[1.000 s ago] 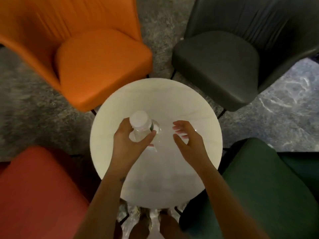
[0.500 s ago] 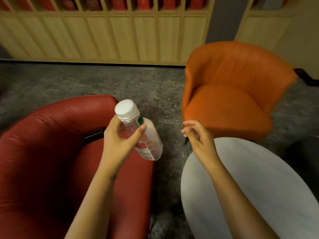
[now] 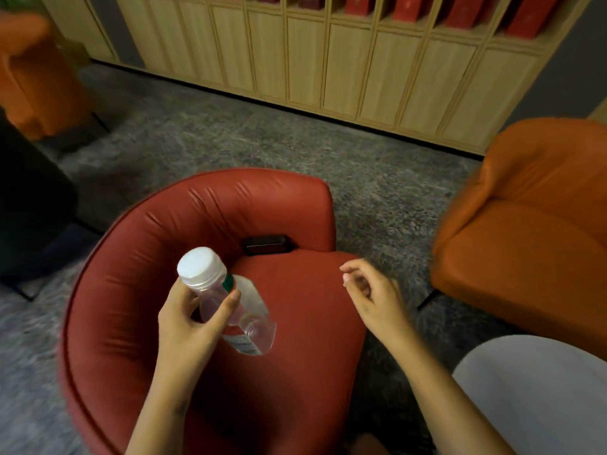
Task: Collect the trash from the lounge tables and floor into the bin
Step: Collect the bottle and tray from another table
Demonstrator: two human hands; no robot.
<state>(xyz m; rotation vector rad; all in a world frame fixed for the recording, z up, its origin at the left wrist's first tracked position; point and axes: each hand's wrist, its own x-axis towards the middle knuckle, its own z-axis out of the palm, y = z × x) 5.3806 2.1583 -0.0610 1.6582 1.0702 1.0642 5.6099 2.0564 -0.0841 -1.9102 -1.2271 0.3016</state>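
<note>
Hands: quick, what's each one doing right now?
Left hand: holding the bottle.
Right hand: open, fingers loosely curled, holding nothing.

The left hand [image 3: 187, 323] has the bottle [image 3: 253, 323], and the grip hides part of its near side; the label print below is too blurred to read. Just beyond the grip, a small dark thing [image 3: 267, 244] on the red chair [image 3: 131, 257], can't tell what. Right of the grip, worktop [image 3: 542, 405] and orange chair [image 3: 525, 251] both get cut off.
</note>
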